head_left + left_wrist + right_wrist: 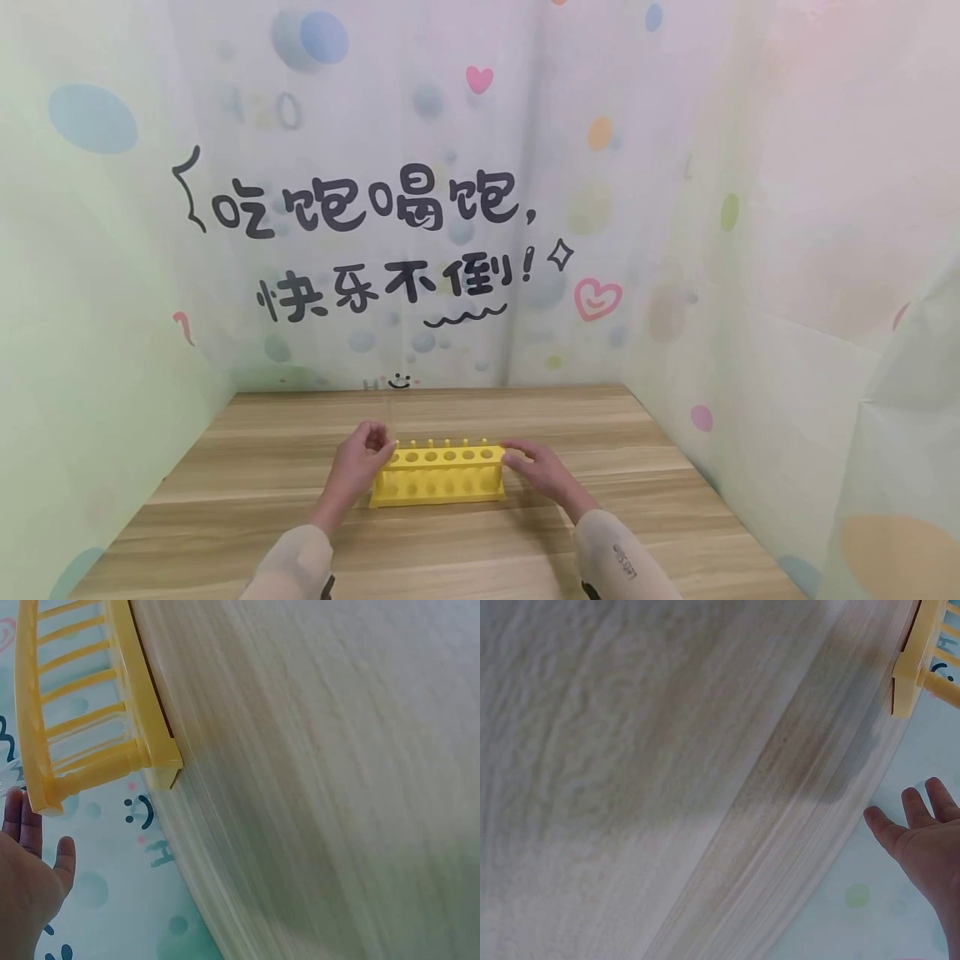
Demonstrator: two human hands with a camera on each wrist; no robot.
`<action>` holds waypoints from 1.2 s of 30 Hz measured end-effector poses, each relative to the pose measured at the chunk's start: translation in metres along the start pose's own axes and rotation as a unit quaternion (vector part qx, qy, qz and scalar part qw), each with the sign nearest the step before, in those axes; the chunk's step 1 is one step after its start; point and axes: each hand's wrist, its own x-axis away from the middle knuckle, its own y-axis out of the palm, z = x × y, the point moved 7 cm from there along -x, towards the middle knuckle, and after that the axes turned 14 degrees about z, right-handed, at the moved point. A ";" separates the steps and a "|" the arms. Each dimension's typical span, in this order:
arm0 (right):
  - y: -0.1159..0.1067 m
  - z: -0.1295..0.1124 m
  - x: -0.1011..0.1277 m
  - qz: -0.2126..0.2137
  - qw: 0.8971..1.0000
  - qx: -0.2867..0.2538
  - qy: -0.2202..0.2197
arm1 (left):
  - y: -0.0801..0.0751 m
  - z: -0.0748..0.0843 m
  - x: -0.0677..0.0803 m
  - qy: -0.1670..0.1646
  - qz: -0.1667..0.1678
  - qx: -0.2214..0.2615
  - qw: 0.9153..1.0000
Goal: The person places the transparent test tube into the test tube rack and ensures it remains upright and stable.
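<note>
Both forearms, in pale sleeves, reach forward from the lower edge and angle inward toward each other. The left hand [365, 457] is raised with its fingers [378, 442] curled in toward the thumb. The right hand [542, 470] lies lower and flatter, palm down, its fingers [516, 451] stretched out toward the left, loosely spread.

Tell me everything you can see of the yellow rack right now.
The rack is yellow, plastic by its look, with a top plate of round holes, a row of pegs along its far edge and thin bars joining it to the base. It stands upright, long side toward the camera, on the wooden table. The left hand is at its left end, the right hand at its right end.
</note>
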 end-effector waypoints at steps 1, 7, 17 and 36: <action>0.000 0.000 0.000 0.000 1.000 -0.001 0.001 | 0.000 0.000 0.000 0.000 -0.001 -0.001 1.000; 0.000 -0.002 0.000 0.003 1.000 -0.004 0.002 | 0.000 -0.002 0.001 -0.002 -0.003 -0.010 1.000; -0.001 -0.003 0.000 0.005 1.000 0.001 -0.006 | -0.001 0.001 0.003 0.016 0.003 -0.024 1.000; -0.004 -0.006 0.000 0.030 0.999 -0.008 0.010 | -0.024 -0.001 -0.005 -0.005 -0.019 -0.057 0.998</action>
